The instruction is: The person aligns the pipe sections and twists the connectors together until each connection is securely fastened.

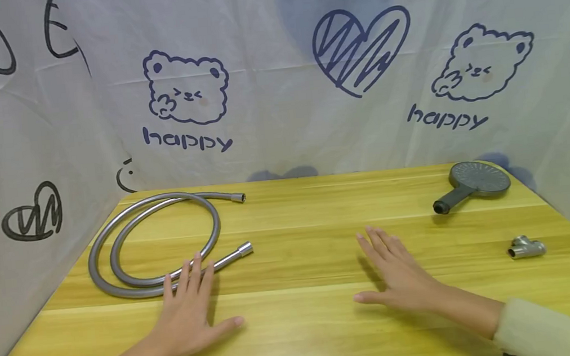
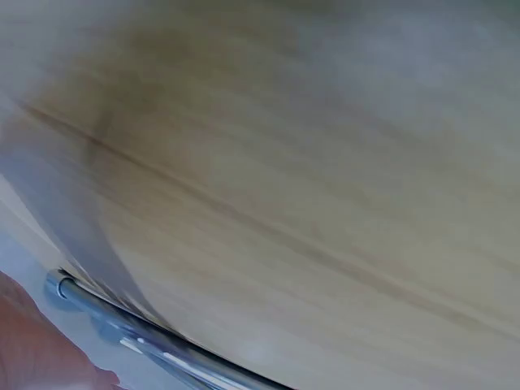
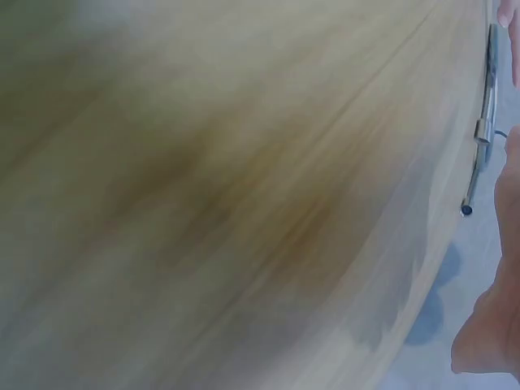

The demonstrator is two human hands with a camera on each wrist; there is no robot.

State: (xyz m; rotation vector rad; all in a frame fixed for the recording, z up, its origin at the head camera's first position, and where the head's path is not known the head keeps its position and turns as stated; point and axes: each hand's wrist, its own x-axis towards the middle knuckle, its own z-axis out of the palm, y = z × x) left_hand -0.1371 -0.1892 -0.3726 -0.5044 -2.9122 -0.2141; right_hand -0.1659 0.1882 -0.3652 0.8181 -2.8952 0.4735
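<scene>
A coiled grey shower hose point(image 1: 98, 245) with metal end fittings lies on the left of the wooden table. My left hand point(image 1: 187, 316), fingers spread and thumb out to the side, overlaps the near side of the coil in the head view; the hose point(image 2: 187, 349) also runs along the bottom of the left wrist view. Toward the right, my right hand point(image 1: 400, 278) is held over the table with straight fingers and holds nothing. Beyond it, at the back right, a grey shower head point(image 1: 481, 179) lies with its handle toward the middle. A small metal tee fitting point(image 1: 526, 247) rests near the right edge.
The yellow wooden table point(image 1: 298, 216) reaches back to a white cloth wall point(image 1: 268, 106) marked with drawn bears, hearts and the word happy. Similar cloth walls stand at the left point(image 1: 44, 278) and right. Pale sleeves cover both forearms.
</scene>
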